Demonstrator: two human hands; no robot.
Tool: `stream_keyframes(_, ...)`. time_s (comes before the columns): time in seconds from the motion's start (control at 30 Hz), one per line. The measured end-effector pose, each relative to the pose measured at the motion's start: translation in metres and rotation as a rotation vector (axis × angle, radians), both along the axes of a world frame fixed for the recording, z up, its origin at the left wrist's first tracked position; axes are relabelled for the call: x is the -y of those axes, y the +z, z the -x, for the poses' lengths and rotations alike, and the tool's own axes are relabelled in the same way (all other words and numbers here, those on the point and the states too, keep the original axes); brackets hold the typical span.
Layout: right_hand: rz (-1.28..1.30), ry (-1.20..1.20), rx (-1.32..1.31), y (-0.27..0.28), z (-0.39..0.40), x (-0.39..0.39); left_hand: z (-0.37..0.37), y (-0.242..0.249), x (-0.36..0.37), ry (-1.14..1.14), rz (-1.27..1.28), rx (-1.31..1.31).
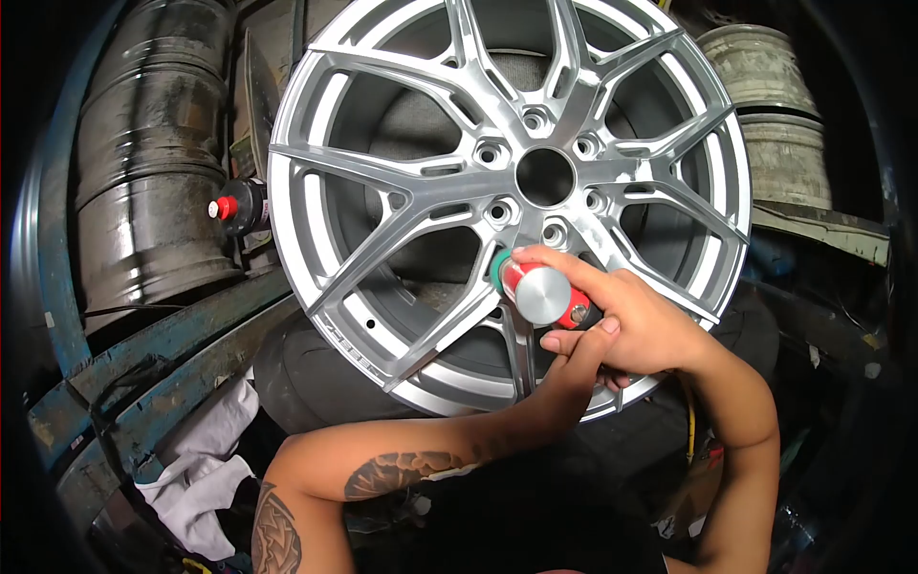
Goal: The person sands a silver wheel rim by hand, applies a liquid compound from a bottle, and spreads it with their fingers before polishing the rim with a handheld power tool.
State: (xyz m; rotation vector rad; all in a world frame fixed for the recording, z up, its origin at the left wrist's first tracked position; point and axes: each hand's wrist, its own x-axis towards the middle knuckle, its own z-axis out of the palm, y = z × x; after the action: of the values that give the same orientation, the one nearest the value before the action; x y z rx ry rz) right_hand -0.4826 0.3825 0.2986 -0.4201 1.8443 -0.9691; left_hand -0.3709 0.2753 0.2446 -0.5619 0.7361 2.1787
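A silver multi-spoke alloy wheel (430,191) stands upright in front of me, face toward the camera. My right hand (639,320) is shut on a red spray can (535,287) with a bare metal base and a green top. The green end points at the spokes just below the hub hole (545,177). My left hand (572,356) reaches up from the lower left on a tattooed forearm. It sits under the right hand with fingertips against the can's base. Its grip is mostly hidden.
A black bottle with a red cap (235,206) sits behind the wheel's left edge. Worn steel rims (153,172) stand at left and more are stacked at the upper right (770,105). A black tyre (316,378) lies under the wheel, white cloth (206,469) at lower left.
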Motion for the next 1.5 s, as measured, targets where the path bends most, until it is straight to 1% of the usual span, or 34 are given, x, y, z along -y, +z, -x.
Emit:
stream_keyframes(0.07, -0.075, 0.000, 0.129, 0.014, 0.005, 0.005, -0.003, -0.002, -0.003, 0.024, -0.031, 0.008)
stream_keyframes(0.13, -0.001, 0.002, -0.056, 0.005, 0.000, 0.001, -0.001, 0.001, -0.003, 0.072, -0.079, 0.035)
stream_keyframes(0.17, 0.038, 0.003, -0.148, 0.001, -0.004, -0.001, 0.000, 0.005, -0.005, 0.108, -0.047, 0.075)
stream_keyframes(0.23, 0.082, -0.036, -0.244, -0.003, -0.009, -0.001, 0.012, 0.026, -0.003, 0.176, 0.018, 0.153)
stream_keyframes(0.3, 0.094, -0.033, -0.246, -0.003, -0.010, -0.001, 0.002, 0.011, -0.006, 0.146, -0.034, 0.081)
stream_keyframes(0.43, 0.019, 0.035, -0.072, 0.007, -0.003, 0.001, -0.011, -0.003, -0.007, 0.090, -0.111, 0.033)
stream_keyframes(0.53, 0.037, 0.021, -0.074, 0.004, 0.001, 0.002, -0.002, -0.003, -0.003, -0.002, 0.017, -0.026)
stream_keyframes(0.63, 0.072, -0.045, -0.149, -0.002, 0.000, 0.000, 0.012, 0.007, 0.001, 0.007, 0.047, 0.002)
stream_keyframes(0.7, -0.036, -0.083, -0.044, 0.012, 0.003, 0.003, 0.012, 0.005, 0.000, 0.020, 0.001, -0.016)
stream_keyframes(0.73, 0.111, -0.097, -0.259, -0.005, -0.007, -0.002, 0.008, 0.000, -0.003, 0.029, -0.034, -0.032)
stream_keyframes(0.8, 0.077, -0.066, -0.188, 0.003, -0.006, -0.002, 0.003, -0.005, -0.005, 0.032, -0.070, -0.060)
stream_keyframes(0.87, 0.107, -0.031, -0.202, -0.001, -0.006, -0.002, -0.002, -0.006, -0.004, 0.006, -0.071, -0.083)
stream_keyframes(0.9, 0.122, -0.014, -0.209, -0.002, -0.007, -0.001, -0.004, -0.004, -0.004, 0.031, -0.053, -0.064)
stream_keyframes(0.93, 0.080, 0.003, -0.138, 0.003, -0.003, 0.000, -0.005, -0.001, -0.005, 0.055, -0.036, -0.047)
stream_keyframes(1.0, 0.062, 0.019, -0.097, 0.003, 0.000, 0.002, -0.007, -0.002, -0.005, 0.091, -0.013, -0.044)
stream_keyframes(1.07, 0.105, 0.018, -0.156, -0.002, -0.001, 0.003, -0.006, -0.007, -0.005, 0.117, -0.007, -0.074)
stream_keyframes(1.17, 0.113, -0.096, -0.281, -0.006, -0.006, 0.002, 0.014, 0.017, -0.002, 0.130, 0.093, 0.005)
stream_keyframes(1.2, 0.106, -0.105, -0.323, -0.009, -0.007, 0.000, 0.018, 0.020, -0.001, 0.133, 0.089, -0.003)
stream_keyframes(1.3, 0.098, -0.089, -0.278, -0.004, -0.007, -0.001, 0.013, 0.009, 0.000, 0.064, 0.002, -0.091)
stream_keyframes(1.4, 0.100, -0.050, -0.165, 0.001, -0.005, 0.001, 0.003, 0.006, -0.003, 0.040, 0.006, -0.061)
stream_keyframes(1.43, 0.116, -0.035, -0.179, -0.002, -0.006, 0.001, -0.001, 0.002, -0.004, 0.024, 0.009, -0.063)
stream_keyframes(1.5, 0.147, -0.006, -0.208, -0.007, -0.006, 0.001, -0.007, -0.002, -0.008, 0.099, -0.024, -0.029)
